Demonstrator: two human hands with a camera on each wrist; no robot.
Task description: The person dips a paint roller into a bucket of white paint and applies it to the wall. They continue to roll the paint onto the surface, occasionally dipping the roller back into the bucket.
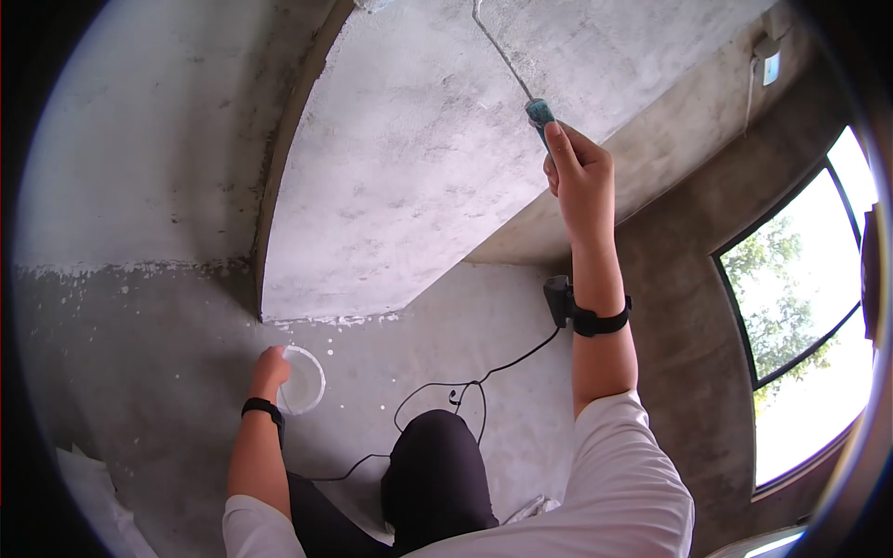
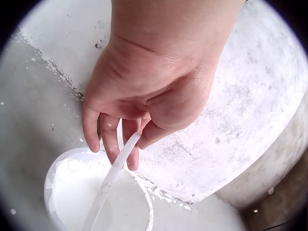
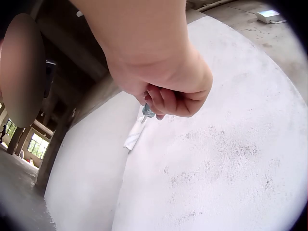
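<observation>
My right hand [image 1: 579, 172] grips the blue-green handle of a paint roller [image 1: 539, 113], raised in front of the white-coated wall [image 1: 391, 177]. Its thin metal rod runs up to the top edge of the head view, where the roller head is cut off. In the right wrist view the white roller head [image 3: 134, 135] lies along the wall's corner. Low on the left, my left hand [image 1: 270, 369] holds a white bucket [image 1: 322, 381] by its plastic handle [image 2: 109, 185], pinched between thumb and fingers. White paint [image 2: 79, 187] shows inside the bucket.
Paint drops dot the grey floor [image 1: 372, 358]. A black cable [image 1: 521, 358] loops from the right wrist past my knee [image 1: 437, 474]. To the right is a large window [image 1: 800, 307]. Whitish sheeting [image 1: 98, 493] lies at the lower left.
</observation>
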